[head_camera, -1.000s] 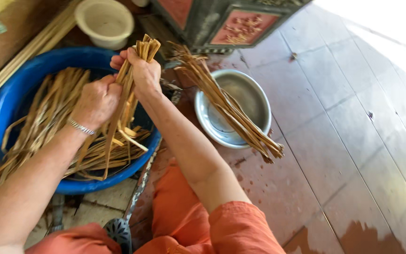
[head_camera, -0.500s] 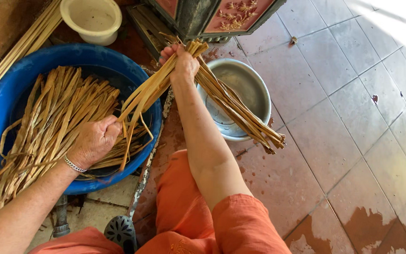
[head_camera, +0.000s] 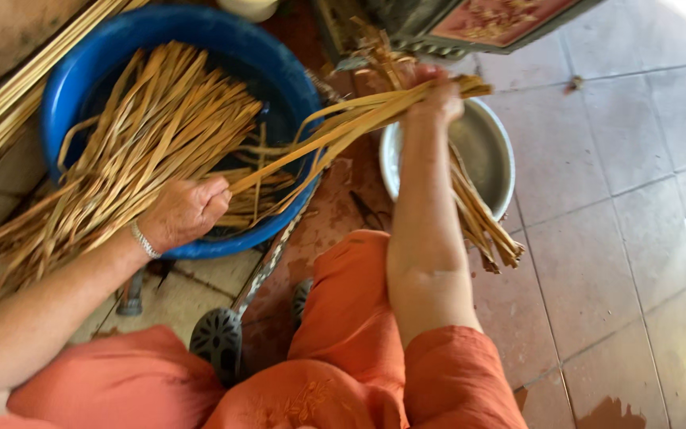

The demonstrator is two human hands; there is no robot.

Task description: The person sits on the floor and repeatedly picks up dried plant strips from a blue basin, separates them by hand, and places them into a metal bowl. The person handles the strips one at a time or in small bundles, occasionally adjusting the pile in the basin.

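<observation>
Setting: home craft area at floor level, likely a porch or yard edge. Evidence: reddish tiled floor (head_camera: 597, 262), wet patches; blue plastic basin (head_camera: 65, 87) holding soaking reed strips (head_camera: 160, 135); metal bowl (head_camera: 486, 147); painted carved furniture base (head_camera: 502, 20); bamboo slats (head_camera: 9, 95) alongside.

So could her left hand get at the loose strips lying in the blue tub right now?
Probably yes: the left hand rests at the blue tub rim, gripping a few strips, with the loose strips uncovered right beside it.
</observation>
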